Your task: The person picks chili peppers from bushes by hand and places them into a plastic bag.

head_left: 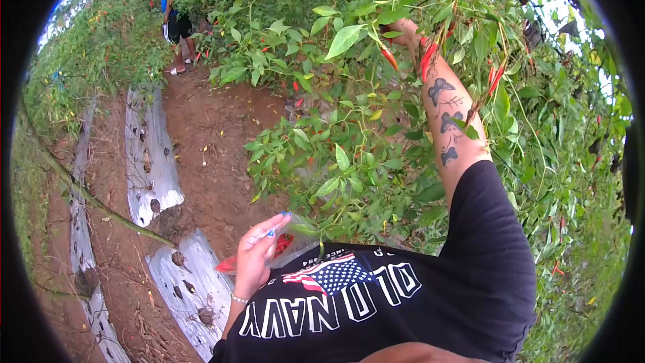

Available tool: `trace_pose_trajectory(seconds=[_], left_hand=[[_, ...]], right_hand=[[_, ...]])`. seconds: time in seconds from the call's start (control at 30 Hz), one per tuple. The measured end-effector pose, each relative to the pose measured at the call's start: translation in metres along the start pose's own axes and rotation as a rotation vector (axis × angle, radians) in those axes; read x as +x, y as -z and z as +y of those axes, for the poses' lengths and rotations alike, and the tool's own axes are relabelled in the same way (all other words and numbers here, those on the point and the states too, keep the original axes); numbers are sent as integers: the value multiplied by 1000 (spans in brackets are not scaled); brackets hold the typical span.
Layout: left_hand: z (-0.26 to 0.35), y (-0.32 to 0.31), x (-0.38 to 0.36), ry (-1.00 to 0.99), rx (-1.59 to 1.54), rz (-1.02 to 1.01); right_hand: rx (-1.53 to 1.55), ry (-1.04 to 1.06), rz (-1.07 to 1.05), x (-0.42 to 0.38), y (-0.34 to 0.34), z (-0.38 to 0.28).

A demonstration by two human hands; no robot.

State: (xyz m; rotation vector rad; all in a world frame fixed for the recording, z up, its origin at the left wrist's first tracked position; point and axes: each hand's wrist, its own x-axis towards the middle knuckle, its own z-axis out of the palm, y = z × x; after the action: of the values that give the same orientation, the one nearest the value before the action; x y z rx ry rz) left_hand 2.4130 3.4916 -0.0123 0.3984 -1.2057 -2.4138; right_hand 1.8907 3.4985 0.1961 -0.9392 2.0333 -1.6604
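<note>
My left hand, with blue nails, is closed on the edge of a clear plastic bag in front of my shirt. Red chillies show through the plastic. My right arm stretches up and forward into the chilli plants. Only part of my right hand shows among the leaves, and its fingers are hidden. Close to that hand and forearm hang ripe chillies, one orange-red chilli left of the wrist and a red chilli in front of the forearm.
Another person stands farther along the dirt path, beside the plants. Silver plastic sheeting with holes covers the ground at the left. A thin bare branch slants across it. Dense foliage surrounds my right arm.
</note>
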Motion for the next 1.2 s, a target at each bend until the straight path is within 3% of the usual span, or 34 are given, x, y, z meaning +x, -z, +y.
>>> trace_pose_trajectory(seconds=[0.07,0.17,0.2,0.23,0.4,0.5,0.53,0.8,1.0,1.03,1.07,1.13,1.2], left_hand=[[-2,-1,0,4,1,-4],[-4,-2,-1,-2,1,-18],[-5,-2,-2,-6,-4,-29],[-5,-2,-3,-3,13,-18],[-5,-3,-5,-15,-3,-29],[-7,-2,-6,-40,-4,-45],[-7,-3,-6,-44,-4,-37],[-5,-2,-9,-48,14,-34],[-2,2,-13,-39,7,-38],[-3,5,-12,-45,19,-50],[-1,5,-12,-49,16,-46],[1,6,-14,-38,11,-51],[0,7,-15,-31,-11,-55]], right_hand=[[-57,42,39,-2,2,-3],[-603,125,178,-62,-21,-46],[-1174,697,174,28,17,6],[-1157,695,148,24,18,13],[-1201,653,9,-47,-7,-36],[-1268,-64,87,-73,-27,-55],[-1267,-58,79,-67,-28,-52],[-243,117,-195,-21,35,-15],[538,213,-339,24,45,-3],[342,397,-437,-17,30,-16],[341,398,-443,-18,25,-17],[472,440,-103,-16,20,-15],[445,401,-71,-13,29,-12]])
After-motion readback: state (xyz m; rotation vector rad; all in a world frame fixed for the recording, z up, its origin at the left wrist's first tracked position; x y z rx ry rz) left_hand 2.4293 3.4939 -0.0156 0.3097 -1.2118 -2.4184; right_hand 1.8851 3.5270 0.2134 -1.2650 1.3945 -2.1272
